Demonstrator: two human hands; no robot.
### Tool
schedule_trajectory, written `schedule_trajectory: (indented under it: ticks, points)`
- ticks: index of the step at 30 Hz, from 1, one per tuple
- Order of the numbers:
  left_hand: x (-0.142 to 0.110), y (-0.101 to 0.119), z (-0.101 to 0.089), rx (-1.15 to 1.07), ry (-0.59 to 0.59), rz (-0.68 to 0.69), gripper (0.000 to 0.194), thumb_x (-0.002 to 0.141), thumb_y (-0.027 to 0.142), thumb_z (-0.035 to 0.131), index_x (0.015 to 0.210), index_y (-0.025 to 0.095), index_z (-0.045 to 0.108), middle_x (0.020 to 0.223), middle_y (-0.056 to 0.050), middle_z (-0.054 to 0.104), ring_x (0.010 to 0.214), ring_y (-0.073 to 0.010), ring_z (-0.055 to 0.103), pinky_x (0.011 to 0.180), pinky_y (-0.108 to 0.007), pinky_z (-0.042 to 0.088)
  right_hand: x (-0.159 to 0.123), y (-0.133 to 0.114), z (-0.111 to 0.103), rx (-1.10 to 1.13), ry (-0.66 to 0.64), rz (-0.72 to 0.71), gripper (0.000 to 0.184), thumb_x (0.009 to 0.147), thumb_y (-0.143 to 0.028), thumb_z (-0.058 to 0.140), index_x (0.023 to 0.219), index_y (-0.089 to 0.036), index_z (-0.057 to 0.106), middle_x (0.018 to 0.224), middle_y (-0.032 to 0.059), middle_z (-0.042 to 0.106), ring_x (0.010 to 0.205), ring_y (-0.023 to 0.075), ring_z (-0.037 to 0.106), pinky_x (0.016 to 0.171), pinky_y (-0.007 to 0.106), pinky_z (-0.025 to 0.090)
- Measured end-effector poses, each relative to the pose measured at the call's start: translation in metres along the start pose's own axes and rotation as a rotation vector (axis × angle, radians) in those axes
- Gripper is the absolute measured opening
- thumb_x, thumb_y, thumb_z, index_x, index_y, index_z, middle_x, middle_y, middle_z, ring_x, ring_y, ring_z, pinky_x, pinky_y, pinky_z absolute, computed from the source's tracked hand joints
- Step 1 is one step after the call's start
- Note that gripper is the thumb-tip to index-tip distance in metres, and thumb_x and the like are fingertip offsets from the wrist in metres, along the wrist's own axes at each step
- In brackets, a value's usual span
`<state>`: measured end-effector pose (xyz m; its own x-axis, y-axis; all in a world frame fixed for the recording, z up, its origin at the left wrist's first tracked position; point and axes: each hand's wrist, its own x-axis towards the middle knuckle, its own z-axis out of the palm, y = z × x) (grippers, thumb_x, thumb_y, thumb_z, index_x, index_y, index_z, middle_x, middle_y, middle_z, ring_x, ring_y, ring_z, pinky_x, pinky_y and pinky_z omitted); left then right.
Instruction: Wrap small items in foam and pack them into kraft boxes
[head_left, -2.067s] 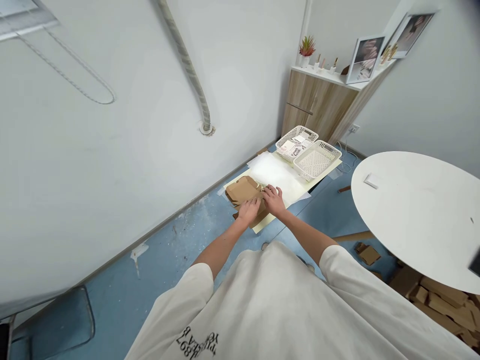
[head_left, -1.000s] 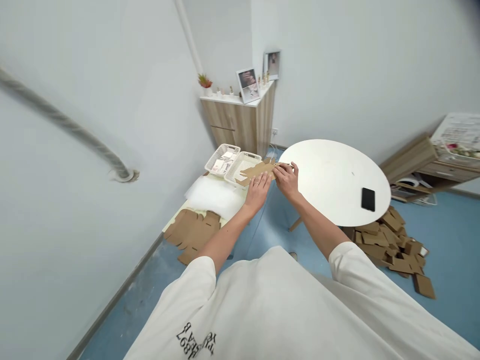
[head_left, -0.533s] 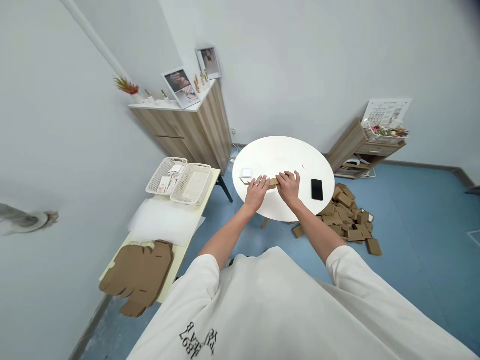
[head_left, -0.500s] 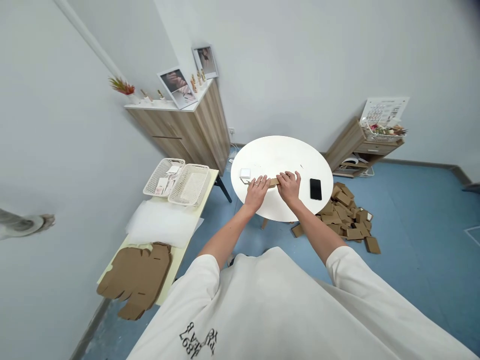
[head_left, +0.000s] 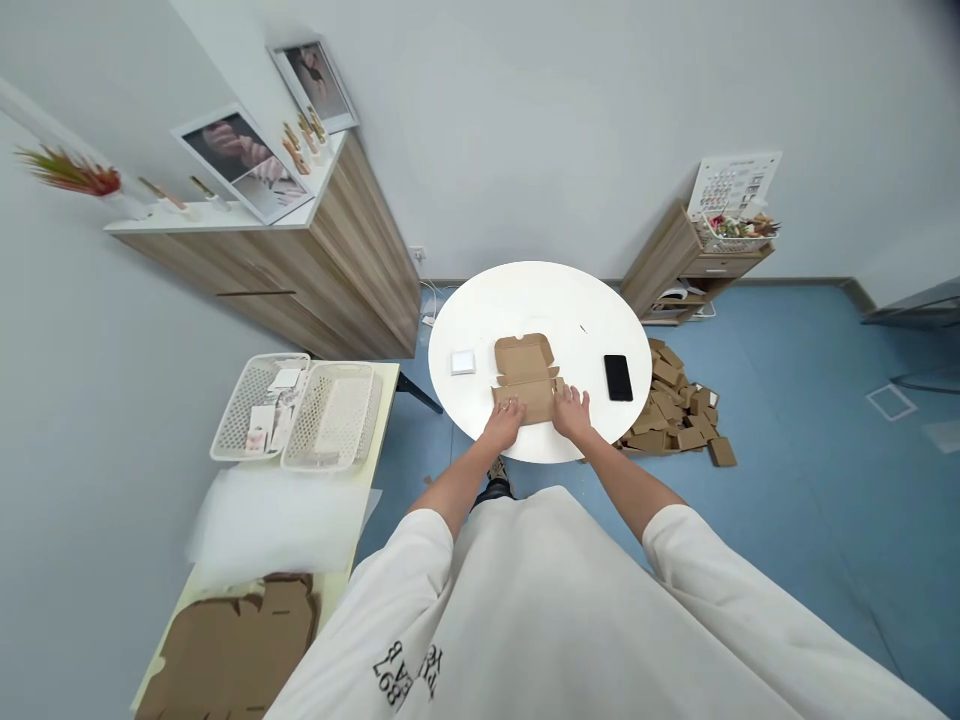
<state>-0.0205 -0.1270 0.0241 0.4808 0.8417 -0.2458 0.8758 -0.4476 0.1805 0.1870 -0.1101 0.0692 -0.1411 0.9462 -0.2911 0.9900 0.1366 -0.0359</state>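
A white, rounded worktop [head_left: 510, 305] stands on a blue floor [head_left: 810, 430], its far edge close to a pale wall [head_left: 540, 130]. Left of it is a low, pale-yellow table [head_left: 384, 405]; behind that, a wood-grain cabinet [head_left: 364, 265] fills the corner. Beyond the worktop's far right edge is a small shelf unit [head_left: 660, 250].

One opened-out cardboard blank [head_left: 525, 370] lies in the middle of the worktop, reaching toward the near edge. The left hand [head_left: 503, 423] has its fingers laid over the blank's near left corner; the right hand [head_left: 572, 412] touches its right edge, by a small flap. Whether either hand is pinching the card or only pressing it, I cannot tell.

Counted on the worktop: one white square item [head_left: 463, 362] near the left edge, one black phone [head_left: 618, 378] near the right edge. The yellow table carries two white baskets at its far end — the left one [head_left: 234, 405] with cards and packets — then white sheeting [head_left: 277, 525], then a cardboard stack [head_left: 232, 650] at the near end. On the cabinet top: two picture frames and one plant [head_left: 75, 173]. Cardboard boxes [head_left: 664, 415] lie heaped on the floor beside the worktop's near right edge — too jumbled to count.
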Motion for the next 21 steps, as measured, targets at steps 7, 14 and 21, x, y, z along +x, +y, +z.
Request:
schedule_trajectory:
  ticks: [7, 14, 21]
  points:
    - [0.03, -0.025, 0.019, -0.068, -0.083, 0.061, 0.06, 0.096, 0.021, 0.044, 0.155, 0.013, 0.034, 0.16, -0.02, 0.033, 0.148, -0.0329, 0.031, 0.118, -0.05, 0.027, 0.043, -0.02, 0.01, 0.131, -0.235, -0.186, 0.049, 0.094, -0.022, 0.047, 0.142, -0.015, 0.051, 0.149, 0.0176, 0.047, 0.132, 0.0307, 0.046, 0.108, 0.044, 0.036]
    - [0.042, -0.046, 0.018, -0.02, -0.201, 0.092, 0.072, 0.093, 0.038, 0.056, 0.158, 0.017, 0.031, 0.162, -0.019, 0.029, 0.148, -0.0385, 0.026, 0.118, -0.055, 0.022, 0.059, -0.02, 0.026, 0.136, -0.293, -0.121, 0.046, 0.095, -0.026, 0.048, 0.14, -0.016, 0.053, 0.147, 0.0168, 0.047, 0.134, 0.0316, 0.044, 0.109, 0.044, 0.034]
    - [0.064, -0.068, 0.001, -0.024, -0.296, 0.007, 0.107, 0.078, 0.06, 0.073, 0.161, 0.019, 0.019, 0.167, -0.021, 0.015, 0.15, -0.0473, 0.012, 0.118, -0.065, 0.008, 0.077, 0.003, 0.024, 0.071, -0.247, -0.061, 0.048, 0.095, -0.037, 0.051, 0.139, -0.018, 0.052, 0.155, 0.0184, 0.037, 0.143, 0.0331, 0.031, 0.115, 0.046, 0.022]
